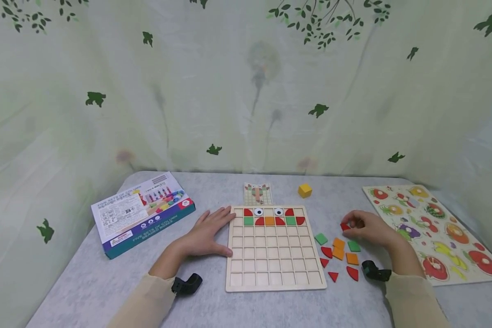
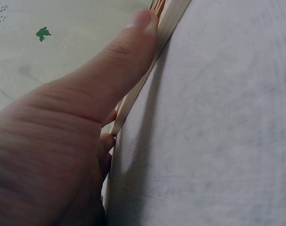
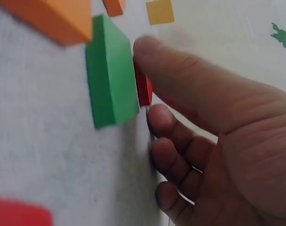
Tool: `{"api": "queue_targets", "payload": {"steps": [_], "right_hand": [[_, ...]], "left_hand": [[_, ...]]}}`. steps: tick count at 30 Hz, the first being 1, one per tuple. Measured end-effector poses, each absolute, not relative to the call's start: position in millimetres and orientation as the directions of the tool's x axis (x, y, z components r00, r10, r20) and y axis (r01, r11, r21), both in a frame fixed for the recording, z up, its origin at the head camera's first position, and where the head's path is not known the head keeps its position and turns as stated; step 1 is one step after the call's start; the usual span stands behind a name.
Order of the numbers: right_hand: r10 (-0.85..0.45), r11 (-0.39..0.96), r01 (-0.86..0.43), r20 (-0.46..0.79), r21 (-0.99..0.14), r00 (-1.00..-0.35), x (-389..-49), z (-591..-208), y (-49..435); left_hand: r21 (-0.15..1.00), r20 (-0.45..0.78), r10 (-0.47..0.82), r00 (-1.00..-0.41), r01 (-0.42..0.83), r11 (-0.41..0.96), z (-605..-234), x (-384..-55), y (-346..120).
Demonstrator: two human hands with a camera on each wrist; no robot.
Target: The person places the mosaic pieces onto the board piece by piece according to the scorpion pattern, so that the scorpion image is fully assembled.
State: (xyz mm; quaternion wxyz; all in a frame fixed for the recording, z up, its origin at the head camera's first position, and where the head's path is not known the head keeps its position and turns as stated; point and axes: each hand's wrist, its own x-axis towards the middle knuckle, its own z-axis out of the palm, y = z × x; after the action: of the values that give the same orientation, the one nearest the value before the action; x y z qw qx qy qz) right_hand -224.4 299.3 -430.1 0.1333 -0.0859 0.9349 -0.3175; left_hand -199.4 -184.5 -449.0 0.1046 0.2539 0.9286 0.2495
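Note:
My left hand [image 1: 208,232] lies spread at the left edge of the wooden grid board [image 1: 270,264], thumb and fingertips touching its rim. In the left wrist view the thumb [image 2: 128,47] presses along the board's side. Two rows near the board's top hold red, green and orange tiles and two googly-eye pieces [image 1: 258,212]. Right of the board, my right hand [image 1: 366,228] pinches a small red tile [image 1: 345,226] between thumb and fingers. The right wrist view has this red tile [image 3: 143,89] just behind a green square tile [image 3: 112,75], its shape partly hidden by the thumb.
Loose orange squares [image 1: 338,248], green squares [image 1: 354,246] and several red pieces [image 1: 352,273] lie between board and right hand. A pattern card [image 1: 257,193] and yellow cube [image 1: 305,190] sit behind. A box [image 1: 143,212] stands left; a fruit-picture board [image 1: 438,228] lies right.

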Motion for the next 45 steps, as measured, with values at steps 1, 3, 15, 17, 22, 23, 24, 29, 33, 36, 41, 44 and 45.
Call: {"api": "queue_targets", "payload": {"steps": [1,3,15,17,22,23,24,29,33,36,41,44,45], "right_hand": [[-0.24,0.786,-0.075,-0.192,-0.613,-0.952,-224.1,-430.5,298.8],[-0.23,0.791,-0.07,-0.19,-0.607,-0.954,-223.4,-431.5,297.7],[-0.204,0.808,-0.051,-0.198,-0.587,-0.959,-225.2,-429.8,294.9],[-0.194,0.808,-0.043,-0.197,-0.588,-0.961,-226.6,-429.3,293.7],[-0.202,0.797,-0.056,-0.179,-0.601,-0.963,-229.9,-428.5,290.9],[-0.206,0.795,-0.061,-0.174,-0.604,-0.963,-230.5,-428.6,290.4],[-0.211,0.793,-0.067,-0.17,-0.605,-0.963,-230.9,-428.6,290.0],[-0.223,0.775,-0.076,-0.159,-0.627,-0.962,-232.3,-428.7,288.4],[-0.229,0.753,-0.082,-0.142,-0.653,-0.963,-232.4,-428.5,287.5],[-0.24,0.73,-0.09,-0.131,-0.677,-0.962,-231.6,-428.3,286.7],[-0.225,0.707,-0.065,-0.137,-0.704,-0.965,-231.3,-427.2,281.9],[-0.188,0.698,-0.029,-0.143,-0.715,-0.972,-232.3,-425.7,277.4],[-0.177,0.693,-0.018,-0.145,-0.721,-0.974,-232.7,-425.3,276.0]], "left_hand": [[0.517,-0.072,0.522,-0.85,0.415,0.748,-449.1,-199.4,-184.7],[0.522,-0.07,0.524,-0.849,0.416,0.744,-449.2,-199.3,-184.8],[0.521,-0.065,0.525,-0.849,0.42,0.743,-450.9,-199.8,-184.6],[0.52,-0.065,0.526,-0.848,0.421,0.743,-451.2,-200.2,-184.4],[0.518,-0.065,0.527,-0.848,0.422,0.744,-451.9,-201.0,-183.8],[0.518,-0.064,0.526,-0.848,0.422,0.744,-451.9,-200.9,-183.8],[0.52,-0.062,0.527,-0.848,0.423,0.742,-451.9,-200.9,-183.7],[0.527,-0.06,0.527,-0.847,0.422,0.738,-450.3,-200.4,-183.4],[0.526,-0.058,0.529,-0.847,0.424,0.737,-449.7,-200.4,-183.5],[0.524,-0.058,0.529,-0.847,0.425,0.738,-450.4,-200.8,-183.7],[0.534,-0.063,0.528,-0.847,0.418,0.735,-450.7,-201.0,-183.4],[0.533,-0.065,0.528,-0.847,0.418,0.736,-450.4,-200.9,-183.4],[0.53,-0.065,0.528,-0.847,0.419,0.737,-450.5,-200.9,-183.4]]}}
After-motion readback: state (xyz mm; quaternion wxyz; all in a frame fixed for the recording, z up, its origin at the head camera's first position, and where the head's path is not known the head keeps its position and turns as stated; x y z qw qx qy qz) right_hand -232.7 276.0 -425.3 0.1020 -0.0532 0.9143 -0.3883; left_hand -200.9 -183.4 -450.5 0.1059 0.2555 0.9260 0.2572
